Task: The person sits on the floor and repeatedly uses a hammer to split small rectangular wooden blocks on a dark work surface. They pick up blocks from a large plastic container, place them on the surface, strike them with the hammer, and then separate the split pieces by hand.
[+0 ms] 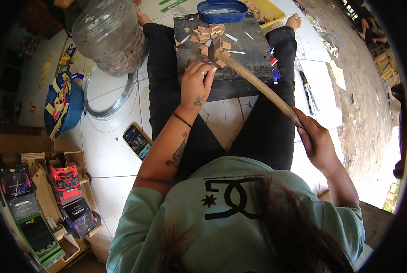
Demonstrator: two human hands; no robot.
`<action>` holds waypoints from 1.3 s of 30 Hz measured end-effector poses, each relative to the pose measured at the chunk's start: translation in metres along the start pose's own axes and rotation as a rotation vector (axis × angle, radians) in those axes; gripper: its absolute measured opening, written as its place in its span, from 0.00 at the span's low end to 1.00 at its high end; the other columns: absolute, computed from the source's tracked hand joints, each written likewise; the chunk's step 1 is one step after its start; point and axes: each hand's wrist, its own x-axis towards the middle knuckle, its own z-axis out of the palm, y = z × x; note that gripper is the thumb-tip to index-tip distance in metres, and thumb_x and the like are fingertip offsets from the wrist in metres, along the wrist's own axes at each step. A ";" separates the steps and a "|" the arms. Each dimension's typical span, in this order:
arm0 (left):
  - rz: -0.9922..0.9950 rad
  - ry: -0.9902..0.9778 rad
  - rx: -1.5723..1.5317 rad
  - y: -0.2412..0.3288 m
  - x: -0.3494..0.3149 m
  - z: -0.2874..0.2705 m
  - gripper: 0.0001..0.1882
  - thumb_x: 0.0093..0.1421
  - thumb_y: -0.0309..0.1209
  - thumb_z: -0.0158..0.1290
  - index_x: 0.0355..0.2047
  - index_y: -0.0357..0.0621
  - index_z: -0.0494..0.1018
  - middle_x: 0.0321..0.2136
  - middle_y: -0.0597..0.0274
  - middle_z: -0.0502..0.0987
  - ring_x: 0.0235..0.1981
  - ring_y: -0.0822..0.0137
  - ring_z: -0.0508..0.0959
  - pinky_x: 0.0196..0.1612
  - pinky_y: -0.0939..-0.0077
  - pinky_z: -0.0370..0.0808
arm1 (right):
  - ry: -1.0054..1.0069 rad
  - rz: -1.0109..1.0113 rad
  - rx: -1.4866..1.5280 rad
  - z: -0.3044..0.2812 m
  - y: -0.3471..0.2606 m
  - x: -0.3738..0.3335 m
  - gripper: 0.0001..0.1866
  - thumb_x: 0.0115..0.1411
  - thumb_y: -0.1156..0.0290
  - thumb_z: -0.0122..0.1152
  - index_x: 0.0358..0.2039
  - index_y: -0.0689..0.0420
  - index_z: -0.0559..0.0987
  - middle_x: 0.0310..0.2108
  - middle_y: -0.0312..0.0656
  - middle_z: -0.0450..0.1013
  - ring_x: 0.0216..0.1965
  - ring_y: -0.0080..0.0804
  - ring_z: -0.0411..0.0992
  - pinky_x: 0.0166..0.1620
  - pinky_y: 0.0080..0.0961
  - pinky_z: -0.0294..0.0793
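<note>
While my right hand [314,141] closes around the wooden handle of a hammer [260,86], my left hand [197,84] sits near the hammer head, its fingers drawn narrowly together at the near part of a low black table [258,57]. Something small and reddish shows by the left fingertips, but I cannot tell whether I am pinching it. The head view shows the hammer lying across the table between my legs, its head beside a scatter of small tan pieces [203,34] and a few thin pale strips [231,37].

I judge the step in hand to be placing or steadying a small piece for a tap; whether the head touches anything is unclear. The next move, as I see it, calls for a short, controlled stroke with my left fingertips kept clear of the head.

At the table's far edge, a blue oval tub [224,18] holds thin, light-coloured things too small to make out. Just beyond, a yellow tray [278,13] holds more tan pieces. To my left, a big clear plastic jug [105,16] contains dark brown bits, and a blue basin [77,107] near a wire coil [101,114] is heaped with colourful strips [60,98].
</note>
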 end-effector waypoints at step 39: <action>-0.544 -0.193 -0.731 0.039 0.039 0.010 0.07 0.60 0.28 0.58 0.34 0.36 0.76 0.30 0.61 0.81 0.30 0.74 0.78 0.36 0.81 0.73 | -0.175 -0.127 0.900 0.048 0.021 0.187 0.14 0.58 0.73 0.64 0.44 0.64 0.76 0.35 0.38 0.77 0.33 0.23 0.75 0.36 0.20 0.75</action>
